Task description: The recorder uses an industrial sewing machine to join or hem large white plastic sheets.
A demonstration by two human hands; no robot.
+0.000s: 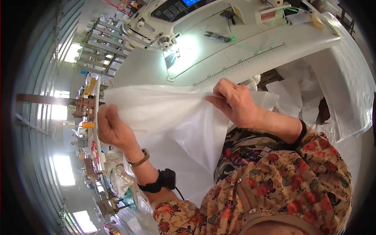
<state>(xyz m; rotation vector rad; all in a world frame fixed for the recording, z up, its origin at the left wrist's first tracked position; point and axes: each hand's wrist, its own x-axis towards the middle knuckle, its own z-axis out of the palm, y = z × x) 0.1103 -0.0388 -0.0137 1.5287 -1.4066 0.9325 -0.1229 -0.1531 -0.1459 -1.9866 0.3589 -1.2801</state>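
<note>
The sewing table (pixel 274 58) is the reference landmark; all positions below are given relative to it. It is a broad white surface with a ruled scale along its near edge.

The sewing machine (pixel 156 19) stands at the far left corner of the table. Its needle area is lit, throwing a bright patch onto the table surface beside it.

The white woven sheet (pixel 172 117) is held up in the air just in front of the table's near edge, between the table and the person's body. Its top edge runs roughly left to right, parallel to that near edge, and the rest of the sheet hangs down from it toward the lap. Further white sheets (pixel 344 90) drape over the table's right end.

The right hand (pixel 235 102) is the nearer hand to the table, just short of the ruled edge. Fingers and thumb are closed in a pinch on the sheet's top edge at its right end.

The left hand (pixel 113 129) is well off the table's left end and lower. Its fingers are curled closed around the sheet's left edge. The sheet therefore spans between the two grips, long axis across the body.

A pair of thread snips (pixel 216 37) lies on the table right of the machine, with loose green thread (pixel 270 43) trailing toward the table's far right.
</note>
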